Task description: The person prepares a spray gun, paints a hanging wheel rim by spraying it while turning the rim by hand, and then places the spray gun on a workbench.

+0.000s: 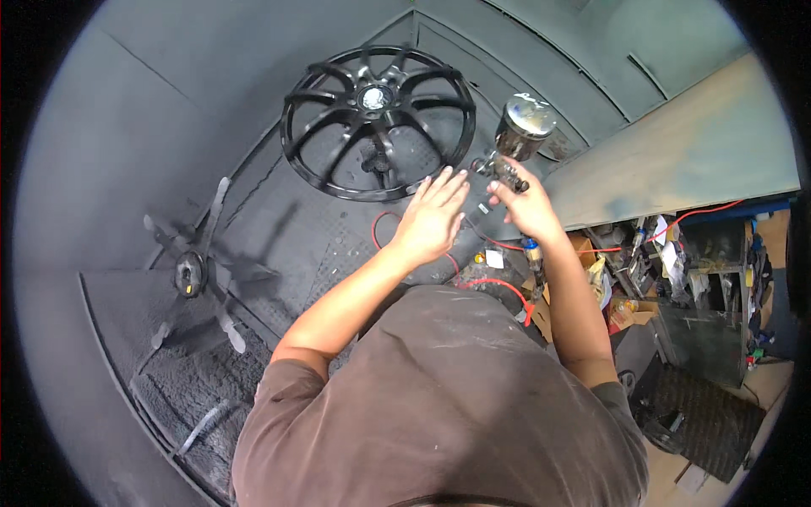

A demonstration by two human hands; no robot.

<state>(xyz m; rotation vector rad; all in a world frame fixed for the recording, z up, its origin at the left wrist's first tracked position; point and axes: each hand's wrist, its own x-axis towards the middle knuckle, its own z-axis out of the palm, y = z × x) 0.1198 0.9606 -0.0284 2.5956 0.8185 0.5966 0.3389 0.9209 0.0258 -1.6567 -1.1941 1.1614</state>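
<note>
A glossy black multi-spoke car wheel (372, 116) lies face up at the top middle, with a pale emblem at its hub. Part of a dark support shows beneath it through the spokes. My left hand (431, 221) is flat with fingers stretched, its tips by the wheel's near right edge; whether they touch it I cannot tell. In my right hand (532, 207) is a spray gun (504, 171), gripped by its handle just right of the wheel. A dark-sided paint cup (521, 127) with a shiny, stained top sits on the gun.
On the left stands a dark stand (191, 275) with several splayed, grey-tipped arms. A red hose (498, 281) runs past my right forearm. A pale panel (676, 144) borders the right side. Beyond it are cluttered shelves (718, 279) and a cardboard box (632, 314). Dark matting (203, 380) covers the lower left.
</note>
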